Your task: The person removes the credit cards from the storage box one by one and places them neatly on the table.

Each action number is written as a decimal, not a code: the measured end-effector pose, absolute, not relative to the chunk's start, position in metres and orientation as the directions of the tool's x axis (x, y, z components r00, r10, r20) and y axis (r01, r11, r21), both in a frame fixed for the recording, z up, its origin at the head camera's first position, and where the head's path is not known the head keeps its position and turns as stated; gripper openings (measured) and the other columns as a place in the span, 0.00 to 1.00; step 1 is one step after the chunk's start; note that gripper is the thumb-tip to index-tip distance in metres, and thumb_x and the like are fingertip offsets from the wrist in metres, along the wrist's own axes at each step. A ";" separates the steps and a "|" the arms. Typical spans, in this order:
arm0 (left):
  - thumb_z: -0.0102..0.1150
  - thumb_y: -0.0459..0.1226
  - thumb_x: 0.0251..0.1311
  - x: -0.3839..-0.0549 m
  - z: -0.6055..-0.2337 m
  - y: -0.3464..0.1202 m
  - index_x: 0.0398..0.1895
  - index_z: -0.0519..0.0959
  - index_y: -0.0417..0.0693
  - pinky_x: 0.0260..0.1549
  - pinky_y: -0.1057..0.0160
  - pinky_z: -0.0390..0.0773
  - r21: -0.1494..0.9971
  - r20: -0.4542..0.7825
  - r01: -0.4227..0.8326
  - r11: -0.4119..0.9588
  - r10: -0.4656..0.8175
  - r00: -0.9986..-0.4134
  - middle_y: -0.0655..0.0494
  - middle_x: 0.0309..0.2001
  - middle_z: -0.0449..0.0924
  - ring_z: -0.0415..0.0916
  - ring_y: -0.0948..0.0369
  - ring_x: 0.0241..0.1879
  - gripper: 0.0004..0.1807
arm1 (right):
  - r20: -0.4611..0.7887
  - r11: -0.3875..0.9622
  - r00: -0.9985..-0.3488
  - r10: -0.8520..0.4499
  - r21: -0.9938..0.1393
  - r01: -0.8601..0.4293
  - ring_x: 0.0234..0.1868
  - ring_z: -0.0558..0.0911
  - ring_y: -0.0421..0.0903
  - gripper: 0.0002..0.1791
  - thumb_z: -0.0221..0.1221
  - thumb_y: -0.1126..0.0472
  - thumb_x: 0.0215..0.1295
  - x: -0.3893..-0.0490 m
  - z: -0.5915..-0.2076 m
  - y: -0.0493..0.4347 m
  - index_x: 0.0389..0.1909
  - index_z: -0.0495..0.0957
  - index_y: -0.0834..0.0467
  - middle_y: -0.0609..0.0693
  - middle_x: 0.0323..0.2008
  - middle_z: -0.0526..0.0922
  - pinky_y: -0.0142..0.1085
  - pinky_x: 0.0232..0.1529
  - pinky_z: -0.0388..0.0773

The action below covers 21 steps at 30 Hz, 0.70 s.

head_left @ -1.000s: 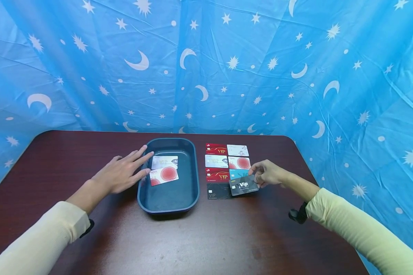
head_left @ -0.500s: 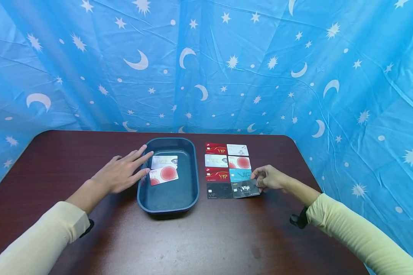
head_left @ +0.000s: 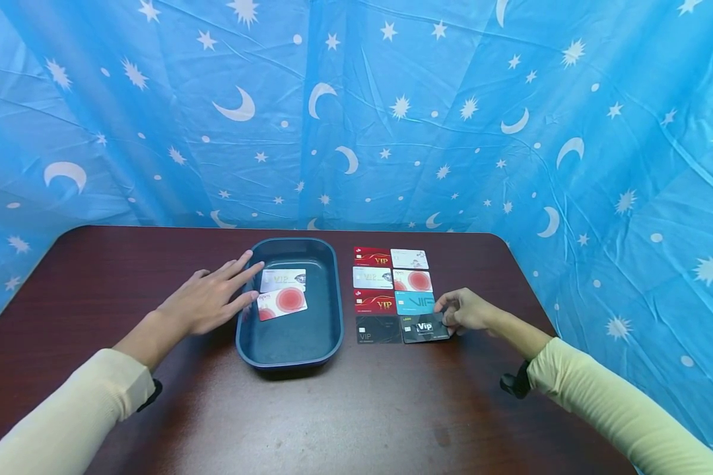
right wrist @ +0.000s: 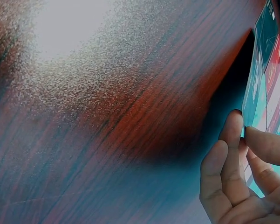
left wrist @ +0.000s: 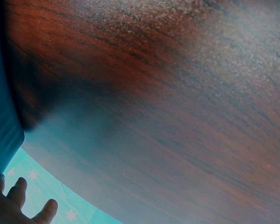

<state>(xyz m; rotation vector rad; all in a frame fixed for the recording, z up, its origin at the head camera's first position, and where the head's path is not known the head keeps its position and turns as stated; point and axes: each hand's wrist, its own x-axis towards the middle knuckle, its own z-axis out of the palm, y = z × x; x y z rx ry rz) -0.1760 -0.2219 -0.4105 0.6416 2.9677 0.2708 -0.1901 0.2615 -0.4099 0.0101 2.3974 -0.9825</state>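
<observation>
My right hand (head_left: 466, 310) pinches the right edge of a black VIP card (head_left: 423, 328) between thumb and finger. The right wrist view has the black card (right wrist: 252, 93) edge-on, raised off the table at that side. Beside it on the left lies another black VIP card (head_left: 379, 330); just above is a teal VIP card (head_left: 413, 302). My left hand (head_left: 208, 303) rests its spread fingers on the left rim of a dark blue tray (head_left: 297, 343). Inside the tray, a red-and-white card (head_left: 283, 303) overlaps a silver VIP card (head_left: 280, 280).
Above the black and teal cards, more cards lie in two columns: red VIP cards (head_left: 374, 301), a silver card (head_left: 372, 278), a red-circle card (head_left: 412, 280) and a white card (head_left: 409, 258). A blue star-patterned curtain (head_left: 356, 119) hangs behind the dark wooden table (head_left: 356, 422).
My right hand has moved slightly down and right, lowering the black VIP card into line beside the other black card and uncovering the teal one. My left hand has stayed still.
</observation>
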 end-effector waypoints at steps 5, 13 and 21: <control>0.45 0.56 0.72 -0.176 -0.411 -0.222 0.78 0.55 0.48 0.61 0.27 0.58 0.195 -0.047 0.407 0.893 0.423 -0.905 0.38 0.78 0.47 0.54 0.36 0.73 0.38 | -0.476 0.734 -0.856 -0.203 -0.652 0.189 0.27 0.82 0.46 0.11 0.53 0.77 0.65 -0.189 -0.412 0.262 0.47 0.76 0.68 0.56 0.30 0.79 0.42 0.33 0.82; 0.46 0.55 0.72 -0.176 -0.411 -0.222 0.78 0.55 0.48 0.61 0.26 0.58 0.195 -0.044 0.408 0.892 0.424 -0.905 0.38 0.78 0.47 0.54 0.36 0.73 0.37 | -0.473 0.737 -0.856 -0.206 -0.651 0.182 0.27 0.83 0.47 0.10 0.58 0.73 0.65 -0.189 -0.414 0.263 0.46 0.76 0.67 0.55 0.28 0.80 0.42 0.33 0.81; 0.46 0.55 0.72 -0.175 -0.410 -0.222 0.78 0.56 0.48 0.62 0.27 0.58 0.193 -0.043 0.407 0.893 0.422 -0.906 0.38 0.78 0.47 0.54 0.36 0.72 0.38 | -0.506 0.765 -0.840 -0.195 -0.615 0.193 0.31 0.86 0.50 0.11 0.60 0.66 0.67 -0.190 -0.407 0.262 0.47 0.75 0.66 0.57 0.37 0.81 0.43 0.34 0.80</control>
